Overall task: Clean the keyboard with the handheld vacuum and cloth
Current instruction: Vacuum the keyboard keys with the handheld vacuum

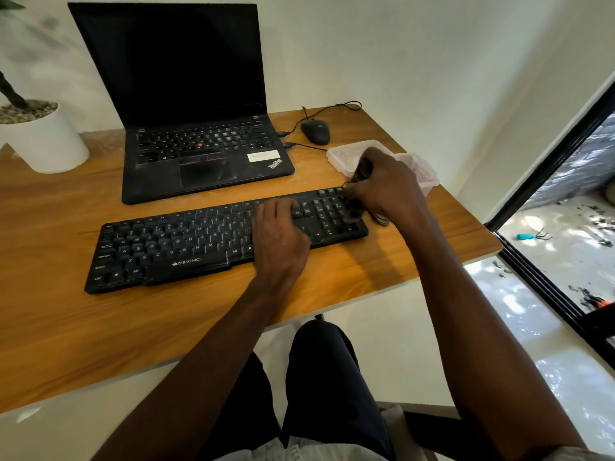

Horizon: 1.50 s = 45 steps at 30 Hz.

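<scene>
At frame centre, the left hand (279,241) is lying flat on the keyboard (186,247); the right hand (386,188) is gripping a dark vacuum (361,171) over its right end.

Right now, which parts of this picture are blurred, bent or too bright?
Head view: the right hand and the dark tool it grips are motion-blurred; the wide lens bows the desk edge and window frame; sun patches outside the window are overexposed; the keyboard lettering stays sharp.

Left hand (279,237) rests flat on the keyboard (186,241); right hand (386,188) grips a dark handheld vacuum (361,174) over its right end.
</scene>
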Available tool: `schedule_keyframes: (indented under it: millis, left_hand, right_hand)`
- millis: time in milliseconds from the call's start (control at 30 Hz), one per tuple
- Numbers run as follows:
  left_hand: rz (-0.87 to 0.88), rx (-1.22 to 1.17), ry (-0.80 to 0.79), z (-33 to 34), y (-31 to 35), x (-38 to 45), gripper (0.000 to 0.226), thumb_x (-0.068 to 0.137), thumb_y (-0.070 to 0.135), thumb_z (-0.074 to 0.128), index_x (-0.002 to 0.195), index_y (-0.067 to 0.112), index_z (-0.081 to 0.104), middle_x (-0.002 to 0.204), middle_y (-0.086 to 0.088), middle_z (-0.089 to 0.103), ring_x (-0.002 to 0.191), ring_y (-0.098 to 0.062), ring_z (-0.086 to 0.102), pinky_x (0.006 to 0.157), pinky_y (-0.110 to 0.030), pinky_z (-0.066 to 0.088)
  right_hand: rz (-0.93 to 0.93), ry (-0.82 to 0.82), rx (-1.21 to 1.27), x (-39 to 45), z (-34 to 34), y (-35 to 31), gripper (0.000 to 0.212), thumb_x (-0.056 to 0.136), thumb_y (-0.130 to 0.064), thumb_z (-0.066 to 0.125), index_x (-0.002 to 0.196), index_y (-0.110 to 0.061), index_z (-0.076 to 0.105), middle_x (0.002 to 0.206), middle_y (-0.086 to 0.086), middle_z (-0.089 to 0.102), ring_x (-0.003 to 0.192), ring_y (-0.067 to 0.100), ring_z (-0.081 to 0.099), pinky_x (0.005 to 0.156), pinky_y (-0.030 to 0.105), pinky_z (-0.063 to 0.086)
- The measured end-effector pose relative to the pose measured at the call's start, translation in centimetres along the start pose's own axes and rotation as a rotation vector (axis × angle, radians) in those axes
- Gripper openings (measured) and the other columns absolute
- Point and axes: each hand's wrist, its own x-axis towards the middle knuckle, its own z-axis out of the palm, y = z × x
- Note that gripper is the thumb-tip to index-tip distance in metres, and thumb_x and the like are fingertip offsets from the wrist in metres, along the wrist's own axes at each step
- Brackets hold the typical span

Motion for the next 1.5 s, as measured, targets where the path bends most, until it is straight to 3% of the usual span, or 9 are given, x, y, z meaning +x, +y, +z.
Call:
schedule_keyframes:
  millis: [133,333,467,567,667,867,1067,1267,1500]
  left_hand:
    - [0.011,0.126,-0.088,0.4,-0.3,0.0,0.034,0.082,0.005,0.058,0.116,0.011,0.058,0.115,-0.007,0.058,0.108,-0.024,0.047,0.093,-0.035,0.039]
    - [0.062,0.232,-0.116,0.6,-0.4,0.0,0.031,0.083,0.009,0.059,0.113,0.011,0.057,0.113,-0.008,0.057,0.106,-0.025,0.047,0.091,-0.036,0.037]
    - [0.074,0.262,-0.125,0.6,-0.5,-0.1,0.031,0.083,0.008,0.059,0.114,0.012,0.058,0.113,-0.007,0.057,0.105,-0.024,0.047,0.091,-0.034,0.036]
    - [0.077,0.283,-0.129,0.6,-0.5,-0.1,0.030,0.084,0.010,0.059,0.114,0.011,0.058,0.112,-0.008,0.057,0.104,-0.024,0.047,0.091,-0.035,0.036]
    - [0.081,0.302,-0.143,0.6,-0.4,0.0,0.030,0.084,0.010,0.058,0.115,0.010,0.058,0.113,-0.009,0.057,0.105,-0.025,0.048,0.092,-0.037,0.038]
    - [0.072,0.290,-0.127,0.6,-0.5,0.0,0.030,0.082,0.007,0.060,0.112,0.009,0.060,0.111,-0.009,0.059,0.105,-0.026,0.049,0.091,-0.038,0.038]
    - [0.107,0.256,-0.146,1.2,1.6,0.3,0.034,0.079,0.007,0.055,0.112,0.010,0.061,0.113,-0.009,0.059,0.109,-0.026,0.049,0.094,-0.040,0.039]
    - [0.241,0.113,-0.165,3.6,5.2,0.4,0.034,0.081,0.014,0.042,0.104,0.006,0.066,0.106,-0.013,0.064,0.106,-0.031,0.057,0.096,-0.046,0.045]
    - [0.387,0.055,0.015,5.4,4.3,0.5,0.025,0.079,0.010,0.049,0.095,0.004,0.067,0.099,-0.013,0.065,0.101,-0.027,0.052,0.093,-0.037,0.038]
  right_hand:
    - [-0.039,-0.218,0.151,-2.2,1.7,0.1,0.036,0.078,-0.029,0.073,0.106,-0.020,0.053,0.102,0.002,0.061,0.089,0.017,0.059,0.069,0.030,0.053]
    - [0.011,0.058,0.034,-2.8,-0.5,2.7,0.034,0.080,-0.029,0.071,0.106,-0.020,0.053,0.094,-0.002,0.062,0.083,0.017,0.062,0.070,0.035,0.055]
    - [-0.037,-0.109,0.194,-3.2,0.9,2.2,0.036,0.081,-0.028,0.072,0.109,-0.020,0.051,0.100,-0.002,0.060,0.083,0.012,0.059,0.065,0.025,0.052]
    - [0.045,-0.034,0.181,-3.0,0.0,3.5,0.036,0.082,-0.027,0.071,0.111,-0.019,0.052,0.099,-0.003,0.058,0.081,0.009,0.058,0.064,0.021,0.047]
    - [-0.003,0.054,0.106,-2.8,-0.2,3.6,0.037,0.081,-0.030,0.071,0.111,-0.019,0.052,0.095,-0.005,0.058,0.082,0.013,0.059,0.063,0.024,0.047]
    - [0.084,-0.077,0.308,-2.3,-0.2,4.5,0.038,0.080,-0.023,0.074,0.112,-0.019,0.052,0.093,-0.006,0.057,0.087,0.015,0.062,0.075,0.036,0.059]
    - [0.203,0.014,0.735,1.6,-3.9,7.2,0.041,0.079,-0.018,0.077,0.111,-0.006,0.054,0.094,0.015,0.070,0.063,0.017,0.064,0.049,0.025,0.049]
    - [0.207,-0.250,1.158,8.3,-4.5,8.2,0.039,0.087,0.002,0.064,0.124,0.001,0.050,0.121,0.023,0.061,0.092,0.028,0.069,0.076,0.032,0.058]
    - [0.243,-0.305,1.001,15.9,-2.9,8.8,0.017,0.090,-0.003,0.062,0.106,-0.006,0.055,0.105,0.015,0.066,0.090,0.028,0.067,0.081,0.035,0.059]
